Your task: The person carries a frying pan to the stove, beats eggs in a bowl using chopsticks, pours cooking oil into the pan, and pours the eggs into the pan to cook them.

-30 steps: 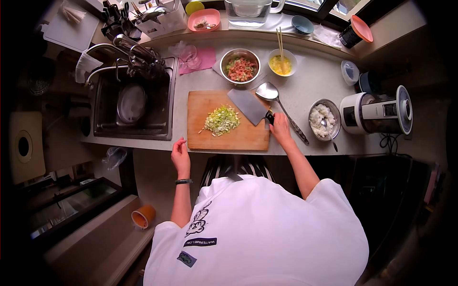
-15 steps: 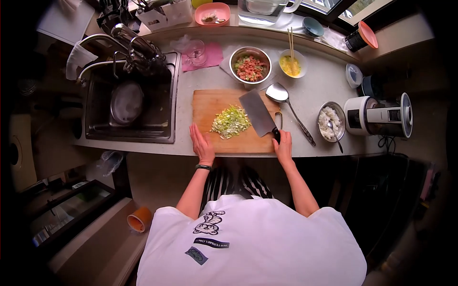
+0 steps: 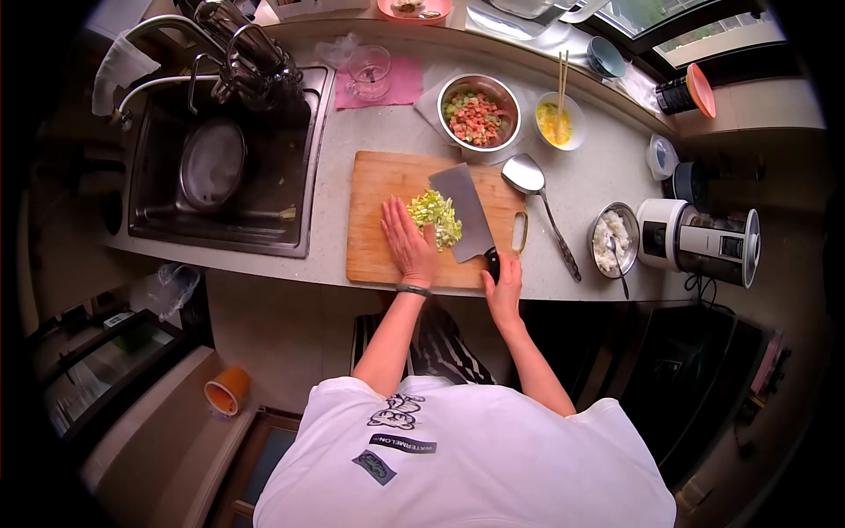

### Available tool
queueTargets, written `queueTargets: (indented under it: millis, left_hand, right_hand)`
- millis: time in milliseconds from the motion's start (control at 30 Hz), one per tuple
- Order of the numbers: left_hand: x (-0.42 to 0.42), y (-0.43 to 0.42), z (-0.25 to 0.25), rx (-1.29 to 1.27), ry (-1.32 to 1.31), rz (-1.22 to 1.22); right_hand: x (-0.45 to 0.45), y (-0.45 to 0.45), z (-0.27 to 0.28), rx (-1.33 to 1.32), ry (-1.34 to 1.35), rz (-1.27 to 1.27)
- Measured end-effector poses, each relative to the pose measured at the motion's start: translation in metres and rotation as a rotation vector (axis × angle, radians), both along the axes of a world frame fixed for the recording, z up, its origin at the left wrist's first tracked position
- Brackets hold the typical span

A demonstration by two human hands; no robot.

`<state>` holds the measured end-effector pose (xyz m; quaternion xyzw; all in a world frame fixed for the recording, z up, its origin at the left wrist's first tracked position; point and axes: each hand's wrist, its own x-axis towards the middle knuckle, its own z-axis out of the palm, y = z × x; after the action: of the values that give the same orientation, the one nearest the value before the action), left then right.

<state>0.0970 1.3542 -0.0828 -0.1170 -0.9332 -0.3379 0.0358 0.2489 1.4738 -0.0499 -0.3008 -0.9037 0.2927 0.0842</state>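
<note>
My left hand (image 3: pixel 408 242) lies with fingers stretched out on the left edge of a heap of chopped pale-green vegetable (image 3: pixel 437 216). That heap sits on a wooden cutting board (image 3: pixel 371 180). On the heap's right side is the broad blade of a cleaver (image 3: pixel 466 211), lying low against the board. My right hand (image 3: pixel 504 286) holds the cleaver by its black handle at the board's front edge. Part of the heap is hidden by my left hand.
Behind the board stand a steel bowl of diced red and green food (image 3: pixel 502 139) and a bowl of beaten egg (image 3: pixel 572 132) with chopsticks. To the right are a spatula (image 3: pixel 559 229), a rice bowl (image 3: pixel 609 231) and a white appliance (image 3: pixel 660 233). The sink (image 3: pixel 273 211) is left.
My left hand has moved from the board's left edge to the chopped heap. The cleaver has shifted against the heap's right side, which is now narrower. The view has turned slightly.
</note>
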Motion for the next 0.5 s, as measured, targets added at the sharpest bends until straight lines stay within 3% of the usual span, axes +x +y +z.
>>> queueTargets:
  millis: [500]
  left_hand:
    - [0.003, 0.050, 0.013, 0.178, 0.092, -0.010]
  right_hand:
    - [0.001, -0.017, -0.005, -0.023, 0.024, 0.025]
